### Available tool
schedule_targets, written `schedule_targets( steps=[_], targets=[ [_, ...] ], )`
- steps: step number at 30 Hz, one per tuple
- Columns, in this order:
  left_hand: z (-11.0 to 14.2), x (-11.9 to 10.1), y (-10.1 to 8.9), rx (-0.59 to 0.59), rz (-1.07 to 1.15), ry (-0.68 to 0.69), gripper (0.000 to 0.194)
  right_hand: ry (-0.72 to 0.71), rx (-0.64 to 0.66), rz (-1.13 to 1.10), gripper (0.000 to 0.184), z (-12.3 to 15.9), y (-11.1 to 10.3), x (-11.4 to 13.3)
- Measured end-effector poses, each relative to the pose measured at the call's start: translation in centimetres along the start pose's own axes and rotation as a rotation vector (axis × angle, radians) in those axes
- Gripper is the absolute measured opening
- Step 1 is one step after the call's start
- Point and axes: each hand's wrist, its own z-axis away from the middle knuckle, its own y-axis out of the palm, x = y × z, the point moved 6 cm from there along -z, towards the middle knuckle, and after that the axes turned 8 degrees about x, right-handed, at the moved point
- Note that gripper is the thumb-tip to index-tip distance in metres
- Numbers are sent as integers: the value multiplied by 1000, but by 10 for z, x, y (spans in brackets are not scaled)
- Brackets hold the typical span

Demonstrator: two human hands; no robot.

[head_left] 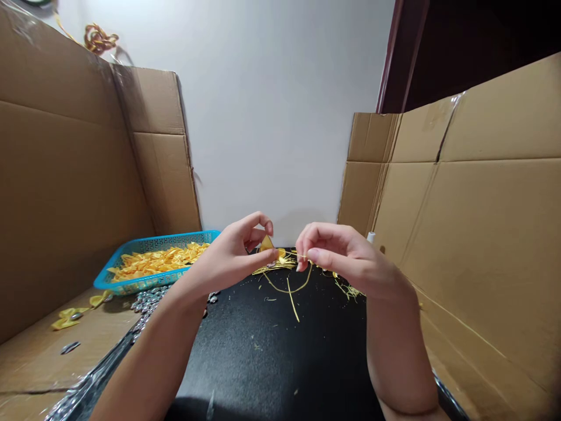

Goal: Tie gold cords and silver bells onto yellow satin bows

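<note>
Between thumb and fingers, my left hand (243, 248) pinches a small piece of yellow ribbon (266, 243), its pointed end sticking up. A thin yellow string (290, 253) runs from that piece across to my right hand (339, 254), whose thumb and forefinger are closed on it. Part of the string hangs below in a loop (287, 290) over the black tabletop (263, 362). Behind my hands lies a heap of cut yellow strings (283, 262), partly hidden by them. One short loose strand (293, 301) rests on the tabletop under the loop.
A blue plastic basket (103, 275) of folded yellow ribbon pieces (162, 261) stands at the left. Many small shiny metal pieces (151, 299) are scattered beside it. Cardboard walls rise at left (61, 175) and right (491, 234). Yellow scraps (348, 289) lie near my right wrist.
</note>
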Motion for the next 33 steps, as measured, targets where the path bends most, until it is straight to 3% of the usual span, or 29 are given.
schedule_targets(
  steps=[8, 17, 22, 27, 33],
  targets=[
    [4, -12, 0, -44, -36, 39, 8, -94, 54, -212, 10, 3, 10, 5],
    [5, -19, 2, -58, -27, 83, 6, -138, -51, -25, 9, 4, 5, 5],
    [7, -20, 3, -28, 55, 98, 9, -16, -151, 110, 8, 4, -10, -2],
    [10, -19, 2, -77, 67, 114, 6, 132, -69, 373, 8, -1, -5, -9],
    [10, -21, 4, -49, 150, 126, 7, -28, -26, 435, 9, -8, 0, -7]
  ],
)
